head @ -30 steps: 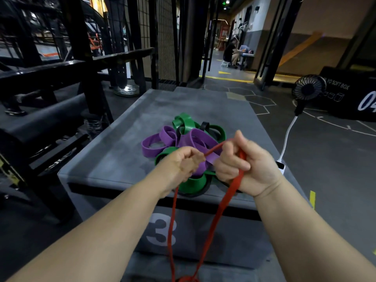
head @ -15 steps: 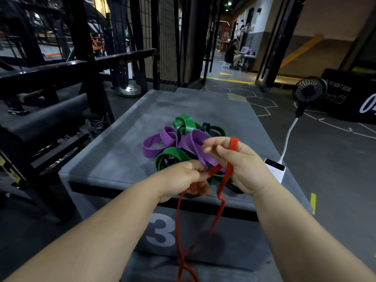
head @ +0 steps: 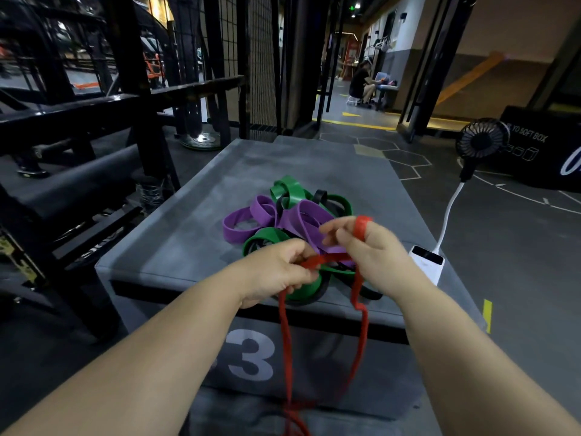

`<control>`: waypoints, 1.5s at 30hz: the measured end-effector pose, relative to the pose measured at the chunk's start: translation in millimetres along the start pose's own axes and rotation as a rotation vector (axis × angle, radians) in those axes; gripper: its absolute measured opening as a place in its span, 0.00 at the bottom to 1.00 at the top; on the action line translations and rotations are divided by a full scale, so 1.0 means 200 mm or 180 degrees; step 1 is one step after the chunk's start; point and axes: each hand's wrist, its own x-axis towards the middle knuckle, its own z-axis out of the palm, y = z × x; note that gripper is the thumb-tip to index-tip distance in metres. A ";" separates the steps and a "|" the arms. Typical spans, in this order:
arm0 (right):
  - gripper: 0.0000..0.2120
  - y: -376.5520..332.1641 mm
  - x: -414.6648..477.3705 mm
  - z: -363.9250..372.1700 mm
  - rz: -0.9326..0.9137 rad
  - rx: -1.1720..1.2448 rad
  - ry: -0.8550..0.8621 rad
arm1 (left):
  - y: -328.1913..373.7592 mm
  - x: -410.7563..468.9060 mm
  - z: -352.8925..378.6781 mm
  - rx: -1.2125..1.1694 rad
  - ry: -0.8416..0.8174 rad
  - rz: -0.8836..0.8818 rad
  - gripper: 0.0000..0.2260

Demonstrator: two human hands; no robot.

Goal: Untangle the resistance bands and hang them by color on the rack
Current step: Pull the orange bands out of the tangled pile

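Grey box point(head: 188, 247) marked 3 carries the tangle point(head: 283, 215) of purple, green and black bands, its near part hidden behind my hands; left hand point(head: 276, 272) pinches the red band point(head: 286, 341), right hand point(head: 374, 250) holds it looped over a finger; its lower end runs off frame; black rack point(head: 78, 111) left, fan point(head: 482, 141) far right.

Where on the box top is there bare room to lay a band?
Bare: the left strip of the box top, between its edge and the tangle of bands, and the far half beyond the tangle. Crowded: the near middle, where the left hand and right hand hold the red band, and the right edge by the power bank.
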 end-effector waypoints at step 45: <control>0.47 0.13 0.03 0.10 0.1580 0.2886 -0.2814 | 0.00 -0.02 -0.18 0.0169 -0.0085 0.0828 0.07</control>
